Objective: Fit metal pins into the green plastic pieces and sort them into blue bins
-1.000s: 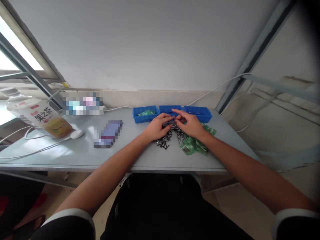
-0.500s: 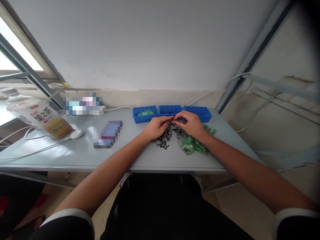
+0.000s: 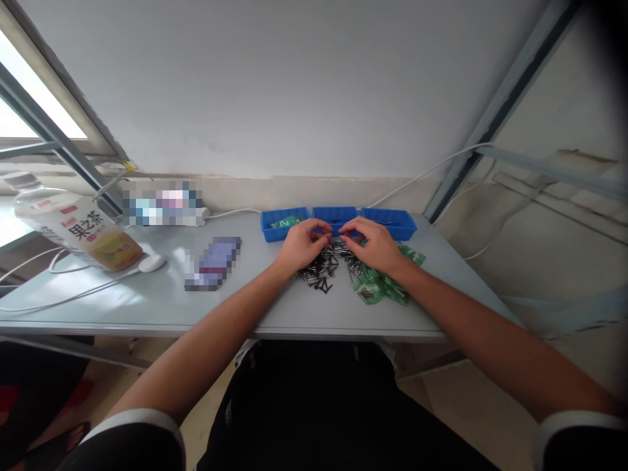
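A heap of small dark metal parts point(image 3: 321, 269) lies on the grey table point(image 3: 161, 304), with a pile of small green bags point(image 3: 380, 286) to its right. My left hand point(image 3: 299, 246) and my right hand point(image 3: 375, 244) hover over the heap, fingertips pinched and nearly meeting in front of the middle blue tray point(image 3: 335, 214). Whatever the fingertips pinch is too small to name. A left blue tray point(image 3: 269, 230) holds green bags, and a right blue tray point(image 3: 402, 225) sits beside the middle one.
A drink bottle point(image 3: 73, 229) lies at the far left beside a white mouse-like object point(image 3: 150, 263) and white cables point(image 3: 59, 294). A blurred flat object point(image 3: 213, 263) and a blurred power strip point(image 3: 161, 204) sit left of the trays. A metal frame post point(image 3: 490, 111) rises at right.
Both hands have lifted slightly off the heap and drawn their fingertips together nearer the middle tray; the right hand's fingers, stretched out a second ago, are now curled into a pinch.
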### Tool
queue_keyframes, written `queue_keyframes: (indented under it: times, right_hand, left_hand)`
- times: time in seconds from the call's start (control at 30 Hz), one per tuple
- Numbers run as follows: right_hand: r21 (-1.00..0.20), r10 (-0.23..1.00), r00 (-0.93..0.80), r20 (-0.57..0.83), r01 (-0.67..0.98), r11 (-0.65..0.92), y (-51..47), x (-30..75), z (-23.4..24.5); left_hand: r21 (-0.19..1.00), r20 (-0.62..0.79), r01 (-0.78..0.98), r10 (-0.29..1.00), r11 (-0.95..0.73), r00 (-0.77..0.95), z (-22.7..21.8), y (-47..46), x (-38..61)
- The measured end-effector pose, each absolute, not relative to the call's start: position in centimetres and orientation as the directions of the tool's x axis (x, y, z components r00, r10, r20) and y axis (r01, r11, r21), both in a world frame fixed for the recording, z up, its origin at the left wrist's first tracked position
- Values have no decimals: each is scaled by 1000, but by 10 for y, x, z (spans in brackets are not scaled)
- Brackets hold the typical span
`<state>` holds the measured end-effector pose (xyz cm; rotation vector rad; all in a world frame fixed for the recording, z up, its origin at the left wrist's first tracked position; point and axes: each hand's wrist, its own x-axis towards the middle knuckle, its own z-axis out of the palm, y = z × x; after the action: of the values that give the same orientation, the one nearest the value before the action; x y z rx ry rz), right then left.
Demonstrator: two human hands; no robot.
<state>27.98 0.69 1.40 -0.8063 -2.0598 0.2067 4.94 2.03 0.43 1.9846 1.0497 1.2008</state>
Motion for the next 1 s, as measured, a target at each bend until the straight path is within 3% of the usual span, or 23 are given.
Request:
queue_keyframes:
  times: [0.23, 0.4, 0.73, 0.87, 1.0]
  right_hand:
    - [-407, 594, -369, 715, 472, 782, 7, 281, 16]
    - [-391, 620, -423, 661, 512, 765, 11, 282, 10]
    - [-470, 689, -417, 592, 515, 717, 12, 280, 8]
    - [-544, 729, -396, 559, 489, 682, 12, 279, 6]
    - [-497, 695, -469, 545, 487, 718, 10, 279, 5]
  left_hand:
    - [651, 478, 484, 811, -585, 337, 9, 18, 49]
    - [705, 484, 411, 816, -578, 316, 12, 14, 51]
    - [683, 492, 412, 797, -603, 350, 14, 10, 53]
    - [741, 480, 336, 809, -581, 340, 12, 12, 52]
    - [815, 444, 218, 822, -536, 357, 6, 17, 53]
